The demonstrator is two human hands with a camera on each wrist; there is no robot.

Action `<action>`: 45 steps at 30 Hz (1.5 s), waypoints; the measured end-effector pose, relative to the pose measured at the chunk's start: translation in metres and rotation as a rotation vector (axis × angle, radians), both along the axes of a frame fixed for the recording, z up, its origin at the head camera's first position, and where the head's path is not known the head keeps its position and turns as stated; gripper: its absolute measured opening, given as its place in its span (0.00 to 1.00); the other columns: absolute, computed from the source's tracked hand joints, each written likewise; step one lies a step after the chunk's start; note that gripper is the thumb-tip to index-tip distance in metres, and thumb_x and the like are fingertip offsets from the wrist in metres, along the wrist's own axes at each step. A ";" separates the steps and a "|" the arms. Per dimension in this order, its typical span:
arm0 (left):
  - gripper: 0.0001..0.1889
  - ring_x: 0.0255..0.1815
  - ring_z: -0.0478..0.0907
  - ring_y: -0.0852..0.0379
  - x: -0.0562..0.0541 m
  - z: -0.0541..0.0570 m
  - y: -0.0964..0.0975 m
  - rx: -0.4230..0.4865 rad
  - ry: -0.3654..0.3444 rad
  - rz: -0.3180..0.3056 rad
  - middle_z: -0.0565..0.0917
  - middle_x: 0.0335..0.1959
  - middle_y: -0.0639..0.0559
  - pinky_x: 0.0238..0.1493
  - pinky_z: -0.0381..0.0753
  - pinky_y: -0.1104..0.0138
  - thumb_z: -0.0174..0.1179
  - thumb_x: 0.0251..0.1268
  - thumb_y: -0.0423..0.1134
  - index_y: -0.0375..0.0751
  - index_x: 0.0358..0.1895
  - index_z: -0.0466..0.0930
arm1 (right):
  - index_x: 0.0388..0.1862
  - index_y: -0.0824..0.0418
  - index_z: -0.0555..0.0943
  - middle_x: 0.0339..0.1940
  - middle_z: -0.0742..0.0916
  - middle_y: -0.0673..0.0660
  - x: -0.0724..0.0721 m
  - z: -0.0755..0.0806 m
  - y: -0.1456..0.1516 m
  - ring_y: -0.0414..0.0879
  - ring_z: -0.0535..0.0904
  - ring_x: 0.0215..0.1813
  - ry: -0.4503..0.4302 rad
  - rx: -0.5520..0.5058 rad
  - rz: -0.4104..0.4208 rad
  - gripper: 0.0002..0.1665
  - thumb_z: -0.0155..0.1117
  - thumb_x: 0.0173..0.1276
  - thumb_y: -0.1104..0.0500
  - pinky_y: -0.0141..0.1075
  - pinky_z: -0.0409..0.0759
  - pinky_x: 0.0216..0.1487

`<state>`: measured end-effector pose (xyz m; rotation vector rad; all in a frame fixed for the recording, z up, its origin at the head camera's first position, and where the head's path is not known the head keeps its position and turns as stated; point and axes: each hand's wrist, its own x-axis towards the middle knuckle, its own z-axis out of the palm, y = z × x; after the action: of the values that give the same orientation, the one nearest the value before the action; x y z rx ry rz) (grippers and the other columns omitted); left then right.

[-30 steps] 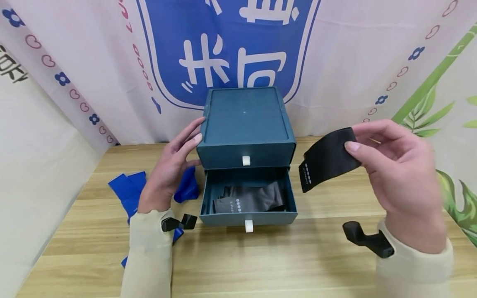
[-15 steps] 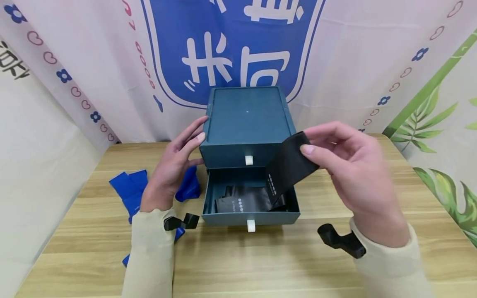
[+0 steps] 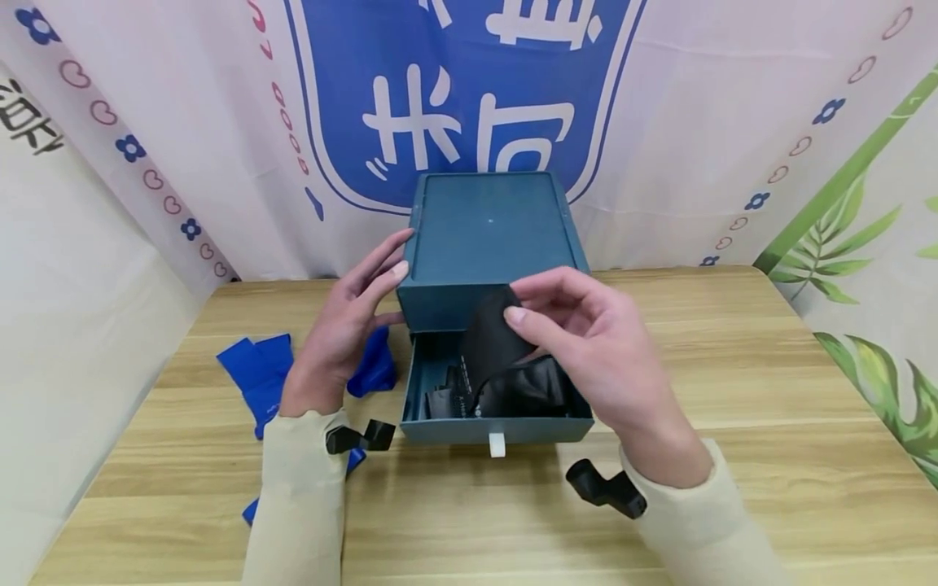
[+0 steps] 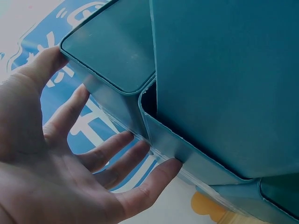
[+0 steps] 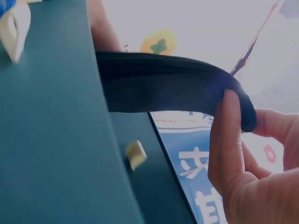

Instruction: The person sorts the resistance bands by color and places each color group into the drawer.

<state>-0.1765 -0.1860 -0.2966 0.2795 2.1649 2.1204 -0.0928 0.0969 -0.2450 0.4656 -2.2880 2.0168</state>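
Observation:
My right hand (image 3: 601, 354) pinches one end of a flat black resistance band (image 3: 489, 346) between thumb and fingers. Small white dots and lettering run across the band, and its lower end hangs down into the open lower drawer (image 3: 454, 431) of a dark teal two-drawer box (image 3: 487, 236). Another black band (image 3: 528, 391) lies folded in that drawer. In the right wrist view the held band (image 5: 159, 84) bends over between the fingers. My left hand (image 3: 330, 346) touches the box's left side with its fingers spread; the left wrist view shows its fingertips (image 4: 173, 163) against the wall.
Blue bands (image 3: 256, 374) lie on the wooden table (image 3: 469, 521) left of the box, one piece (image 3: 375, 366) close beside it. A white pull tab (image 3: 497, 445) sticks out from the lower drawer's front. A printed curtain (image 3: 681, 146) hangs behind the table.
My right hand has carried the black band leftward from the right of the box to over the open drawer, its lower end dropping inside. The left hand stays at the box's side.

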 end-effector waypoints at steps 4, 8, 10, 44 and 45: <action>0.27 0.83 0.63 0.46 0.000 0.000 0.000 -0.003 0.000 -0.003 0.64 0.87 0.56 0.77 0.69 0.33 0.55 0.83 0.57 0.73 0.81 0.67 | 0.58 0.61 0.87 0.47 0.89 0.60 -0.002 -0.004 -0.009 0.53 0.88 0.42 -0.018 0.000 0.017 0.13 0.69 0.77 0.64 0.42 0.93 0.46; 0.28 0.84 0.62 0.47 0.001 0.000 0.000 -0.004 -0.003 -0.002 0.63 0.87 0.56 0.78 0.67 0.32 0.55 0.83 0.56 0.73 0.81 0.67 | 0.59 0.62 0.86 0.47 0.89 0.61 -0.003 -0.005 -0.018 0.54 0.89 0.43 -0.020 -0.026 0.035 0.14 0.68 0.77 0.65 0.44 0.93 0.45; 0.28 0.84 0.61 0.47 0.001 0.000 0.000 -0.004 -0.003 -0.001 0.63 0.87 0.56 0.78 0.67 0.32 0.54 0.83 0.56 0.73 0.82 0.67 | 0.60 0.62 0.86 0.47 0.89 0.62 -0.002 -0.005 -0.023 0.53 0.89 0.43 -0.019 -0.037 0.039 0.14 0.68 0.77 0.65 0.44 0.93 0.45; 0.27 0.82 0.65 0.46 -0.001 -0.001 0.002 0.008 0.009 -0.007 0.65 0.86 0.56 0.74 0.72 0.36 0.53 0.85 0.55 0.72 0.82 0.66 | 0.59 0.62 0.85 0.49 0.87 0.63 -0.010 -0.035 -0.019 0.49 0.91 0.45 -0.098 0.043 0.040 0.15 0.69 0.76 0.64 0.43 0.93 0.44; 0.27 0.82 0.65 0.46 -0.001 -0.001 0.002 0.007 0.009 -0.005 0.65 0.86 0.56 0.73 0.72 0.37 0.53 0.85 0.55 0.72 0.82 0.66 | 0.59 0.62 0.84 0.49 0.87 0.63 -0.010 -0.036 -0.017 0.49 0.91 0.45 -0.104 0.047 0.037 0.15 0.69 0.76 0.64 0.43 0.93 0.44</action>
<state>-0.1773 -0.1836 -0.2974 0.2955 2.1592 2.1290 -0.1031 0.0797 -0.2810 0.4185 -2.4089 2.0542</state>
